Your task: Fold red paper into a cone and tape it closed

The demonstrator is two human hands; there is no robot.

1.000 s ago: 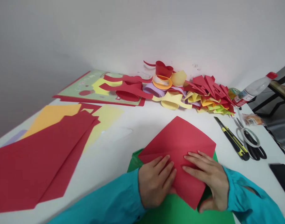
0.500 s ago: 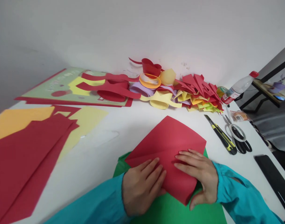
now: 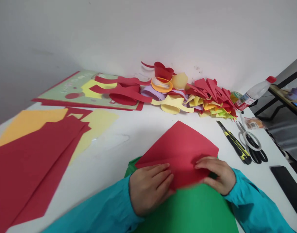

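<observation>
A folded sheet of red paper [image 3: 179, 145] lies over a larger green sheet [image 3: 192, 207] in front of me. My left hand [image 3: 150, 187] bends its fingers over the lower left part of the red paper, its thumb mostly hidden. At the lower right edge, my right hand [image 3: 217, 173] pinches the paper between fingers and thumb, lifting and bending that edge. The near edge is slightly blurred.
Red sheets [image 3: 41, 155] lie on the left with orange and pale yellow ones. Curled paper cut-outs [image 3: 126, 92] and a pile of red folded strips [image 3: 210, 90] line the wall. A utility knife [image 3: 234, 142], scissors [image 3: 257, 155], tape roll [image 3: 252, 141] and bottle [image 3: 255, 93] stand right.
My right hand has gone from lying spread on the red paper to pinching its lower right edge. The near corner has folded upward. The view has shifted a little left.
</observation>
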